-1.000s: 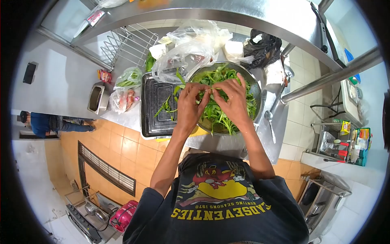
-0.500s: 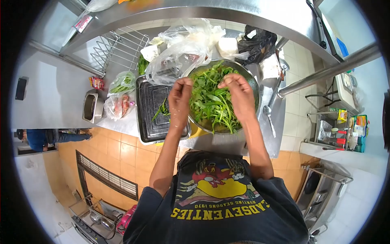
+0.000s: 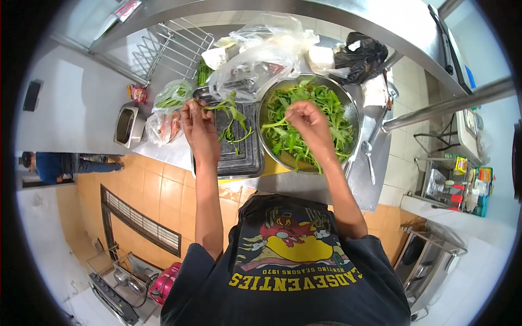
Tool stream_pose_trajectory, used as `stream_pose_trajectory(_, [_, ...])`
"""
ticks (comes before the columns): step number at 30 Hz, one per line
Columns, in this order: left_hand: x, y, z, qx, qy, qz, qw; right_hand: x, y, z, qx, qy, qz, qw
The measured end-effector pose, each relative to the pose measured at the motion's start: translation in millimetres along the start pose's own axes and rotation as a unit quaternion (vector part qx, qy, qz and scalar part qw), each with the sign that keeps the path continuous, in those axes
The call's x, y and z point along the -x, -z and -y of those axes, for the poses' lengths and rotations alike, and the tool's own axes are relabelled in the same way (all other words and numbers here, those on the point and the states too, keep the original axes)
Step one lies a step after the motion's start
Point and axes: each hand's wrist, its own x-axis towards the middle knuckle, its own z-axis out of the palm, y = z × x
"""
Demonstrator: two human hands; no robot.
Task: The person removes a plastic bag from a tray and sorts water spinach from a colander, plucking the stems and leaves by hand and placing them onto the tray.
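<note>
My left hand (image 3: 201, 130) is closed at the left side of the black tray (image 3: 244, 157), pinching a leafy green sprig (image 3: 232, 112) that hangs over the tray. Below it, a few cut green stems (image 3: 234, 136) lie on the tray. A round metal strainer (image 3: 356, 122), heaped with leafy greens (image 3: 296, 144), stands just right of the tray. Over these greens my right hand (image 3: 311, 126) is held with its fingertips pinched on a pale green stem (image 3: 273, 124) that points left.
Behind the tray lie clear plastic bags (image 3: 261, 60) and a black plastic bag (image 3: 363, 57). At left are bagged green vegetables (image 3: 173, 95), a metal container (image 3: 128, 126) and a wire rack (image 3: 176, 49). A spoon (image 3: 368, 157) rests at right. Another person (image 3: 51, 165) is far left.
My left hand has moved left from the strainer's edge across the tray, now with a sprig in its fingers. The right hand has shifted slightly left and down. The camera view has turned a little.
</note>
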Motion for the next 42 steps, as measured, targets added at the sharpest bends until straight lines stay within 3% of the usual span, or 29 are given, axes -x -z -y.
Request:
stream_pose_trajectory(6, [-14.0,29.4,-24.3,0.025,-0.047,-0.033,0.998,-3.7,-61.1,-27.4,0.198,0.125,0.104,0.967])
stream_pose_trajectory(9, [-11.6,27.7,-24.2,0.027,-0.033,-0.042,0.998,-11.3,-71.0,-19.2,0.271,0.194,0.057,0.941])
stream_pose_trajectory(10, [-8.7,23.7,-24.1,0.028,-0.032,-0.032,0.999,-12.6,-71.7,-11.6,0.219,0.158,0.056,0.961])
stream_pose_trajectory(14, [-4.4,16.9,-12.0,0.02,0.041,0.002,0.999,-23.8,-69.9,11.0,0.245,0.24,0.042,0.939])
stream_pose_trajectory(17, [8.9,-11.0,-12.4,0.014,0.087,0.039,0.995,-26.8,-70.4,18.8,0.317,0.327,0.036,0.89])
stream_pose_trajectory(22, [13.5,-27.5,-4.1,-0.027,0.148,0.086,0.985,-33.1,-57.3,9.4,0.299,0.236,0.051,0.923])
stream_pose_trajectory(26, [14.5,-30.2,2.4,-0.264,0.092,0.148,0.949,-35.0,-42.7,8.4,0.25,0.166,0.073,0.951])
stream_pose_trajectory(30, [13.2,-28.3,8.4,-0.266,0.129,0.175,0.939,-31.5,-35.8,13.5,0.271,0.159,0.084,0.946])
stream_pose_trajectory(33, [15.7,-30.5,6.3,-0.276,0.139,0.178,0.934,-32.1,-31.4,6.9,0.213,0.143,0.097,0.962])
stream_pose_trajectory(42, [17.9,-34.9,12.5,-0.211,0.212,0.194,0.934,-27.1,-11.6,18.6,0.123,0.019,0.162,0.979])
